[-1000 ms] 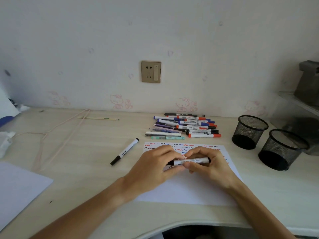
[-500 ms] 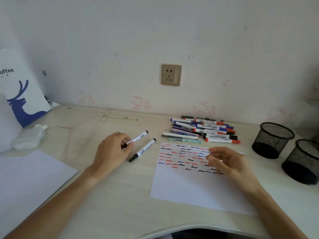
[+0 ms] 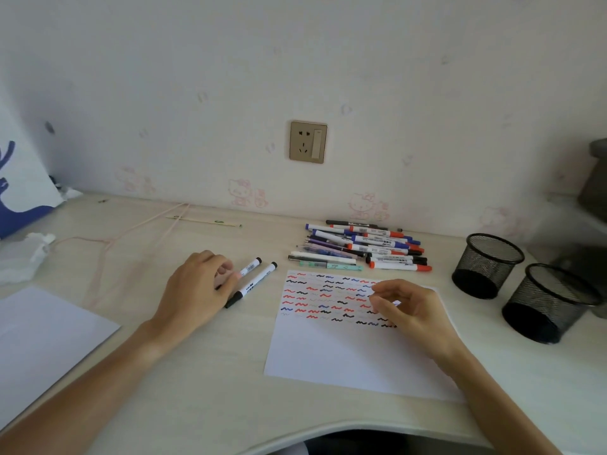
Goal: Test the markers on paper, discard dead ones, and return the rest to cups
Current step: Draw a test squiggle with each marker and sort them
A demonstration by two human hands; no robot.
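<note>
My right hand point(image 3: 407, 310) hovers loosely curled and empty over the test paper point(image 3: 345, 356), my left hand point(image 3: 197, 290) lies on two black-capped markers point(image 3: 259, 279), and the marker pile point(image 3: 364, 247) lies just beyond, axes left-right, nearer my right.

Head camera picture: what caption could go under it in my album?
Left hand sets a black marker beside another; right hand hovers over the scribbled paper.

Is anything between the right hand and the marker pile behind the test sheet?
Nothing visible. The right hand hovers over the sheet, and the marker pile lies just beyond the sheet's far edge, with only bare paper and desk between them.
</note>
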